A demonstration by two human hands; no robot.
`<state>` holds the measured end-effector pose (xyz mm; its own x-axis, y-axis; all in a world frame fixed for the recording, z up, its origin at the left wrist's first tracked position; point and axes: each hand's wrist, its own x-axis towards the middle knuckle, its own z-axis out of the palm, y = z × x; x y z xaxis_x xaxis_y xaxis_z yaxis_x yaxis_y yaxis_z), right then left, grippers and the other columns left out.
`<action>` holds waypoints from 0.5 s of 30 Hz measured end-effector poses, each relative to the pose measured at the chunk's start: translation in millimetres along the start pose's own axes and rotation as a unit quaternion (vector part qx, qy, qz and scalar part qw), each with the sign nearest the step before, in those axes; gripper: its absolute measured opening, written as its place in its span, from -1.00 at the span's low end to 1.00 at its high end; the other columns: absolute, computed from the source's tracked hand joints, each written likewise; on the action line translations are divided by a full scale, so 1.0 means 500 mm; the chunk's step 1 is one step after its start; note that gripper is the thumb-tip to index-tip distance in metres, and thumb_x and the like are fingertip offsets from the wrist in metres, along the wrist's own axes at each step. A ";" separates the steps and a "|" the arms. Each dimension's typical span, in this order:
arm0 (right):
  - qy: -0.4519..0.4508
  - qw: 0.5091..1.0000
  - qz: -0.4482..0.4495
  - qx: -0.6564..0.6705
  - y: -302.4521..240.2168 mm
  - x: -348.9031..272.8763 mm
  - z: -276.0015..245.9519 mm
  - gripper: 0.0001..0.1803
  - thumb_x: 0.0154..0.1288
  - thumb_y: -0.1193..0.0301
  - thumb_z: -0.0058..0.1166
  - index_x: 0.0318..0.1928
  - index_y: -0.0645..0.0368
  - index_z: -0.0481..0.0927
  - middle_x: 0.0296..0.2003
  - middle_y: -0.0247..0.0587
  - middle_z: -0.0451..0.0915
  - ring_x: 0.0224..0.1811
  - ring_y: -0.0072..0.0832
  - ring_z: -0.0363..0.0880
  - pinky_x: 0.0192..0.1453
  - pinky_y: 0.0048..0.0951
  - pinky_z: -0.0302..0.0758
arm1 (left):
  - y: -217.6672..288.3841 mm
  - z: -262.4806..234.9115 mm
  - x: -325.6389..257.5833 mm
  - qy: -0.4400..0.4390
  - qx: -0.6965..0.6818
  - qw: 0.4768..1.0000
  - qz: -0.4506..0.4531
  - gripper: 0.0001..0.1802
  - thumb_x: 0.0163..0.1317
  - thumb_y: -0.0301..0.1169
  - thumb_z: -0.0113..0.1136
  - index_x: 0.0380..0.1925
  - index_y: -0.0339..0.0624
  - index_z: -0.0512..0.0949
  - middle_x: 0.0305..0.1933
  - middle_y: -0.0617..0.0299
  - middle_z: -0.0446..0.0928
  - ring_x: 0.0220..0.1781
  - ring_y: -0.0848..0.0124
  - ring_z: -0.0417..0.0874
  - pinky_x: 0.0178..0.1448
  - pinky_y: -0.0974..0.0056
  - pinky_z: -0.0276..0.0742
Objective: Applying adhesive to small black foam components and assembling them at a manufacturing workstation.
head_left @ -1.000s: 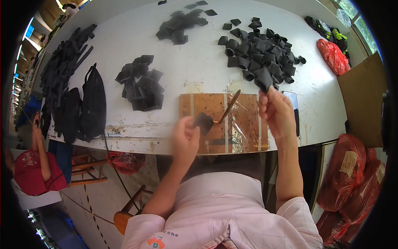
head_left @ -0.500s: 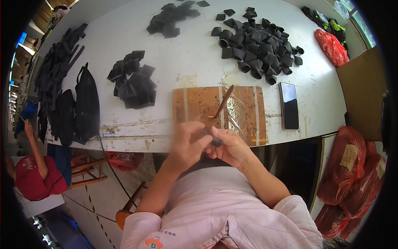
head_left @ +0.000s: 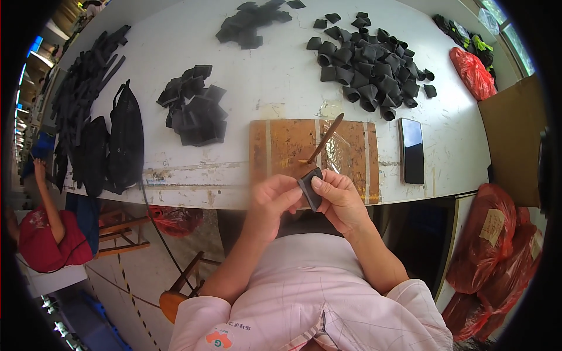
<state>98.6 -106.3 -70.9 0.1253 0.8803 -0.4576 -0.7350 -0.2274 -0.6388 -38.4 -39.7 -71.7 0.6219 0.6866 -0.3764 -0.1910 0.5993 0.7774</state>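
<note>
A small flat black piece of what looks like folded fabric [head_left: 311, 186] is held over the front edge of a brown wooden board [head_left: 284, 142]. My right hand [head_left: 345, 205] is closed on it, the thumb pressed on its upper right part. My left hand [head_left: 270, 205] pinches its left edge between thumb and fingertips. Just beyond my hands, a slim brown stick-like tool [head_left: 325, 139] stands slanted over the board; how it is fixed there cannot be made out. Clear tape or film [head_left: 336, 153] covers part of the board.
Black curled pieces [head_left: 374, 73] are heaped far right, flat black pieces [head_left: 196, 111] left and at the back [head_left: 252, 26]. Black strips [head_left: 82, 82] and black bags [head_left: 124, 140] lie at the left edge. A phone [head_left: 412, 151] rests right of the board. Red bags [head_left: 483, 240] stand lower right.
The black piece has turned upright and its flat face now shows between my hands. My left fingers have moved to its left edge. The whole view has shifted slightly.
</note>
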 end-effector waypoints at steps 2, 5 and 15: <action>-0.001 1.000 0.000 -0.015 0.001 0.000 -0.002 -0.88 0.21 0.38 0.01 -0.36 0.15 0.51 -0.49 -0.40 0.54 -0.51 -0.73 0.44 -0.49 -0.69 0.33 | 0.000 -0.001 -0.002 -0.002 0.011 1.000 0.007 -0.90 0.07 -0.51 0.11 -0.38 -0.27 0.48 -0.49 0.27 0.51 -0.50 0.57 0.49 -0.43 0.51 0.38; 0.002 0.997 -0.020 -0.071 0.002 -0.001 -0.003 -0.87 0.20 0.36 0.04 -0.37 0.16 0.51 -0.52 -0.43 0.53 -0.54 -0.77 0.40 -0.52 -0.72 0.30 | 0.000 -0.003 -0.007 0.005 0.048 0.999 0.019 -0.90 0.07 -0.51 0.11 -0.39 -0.27 0.49 -0.49 0.29 0.51 -0.50 0.59 0.48 -0.44 0.52 0.36; 0.026 0.986 -0.057 -0.157 0.006 -0.010 -0.007 -0.85 0.17 0.33 0.07 -0.38 0.15 0.53 -0.53 -0.46 0.53 -0.54 -0.79 0.39 -0.53 -0.73 0.28 | 0.000 0.001 -0.013 0.026 0.110 0.993 0.016 -0.89 0.05 -0.48 0.12 -0.40 -0.26 0.49 -0.51 0.30 0.52 -0.50 0.60 0.50 -0.45 0.53 0.30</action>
<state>97.9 -112.9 -72.6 0.2358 0.8870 -0.3971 -0.4722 -0.2525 -0.8445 -42.1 -44.5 -69.1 0.5773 0.7271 -0.3715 -0.0350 0.4766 0.8784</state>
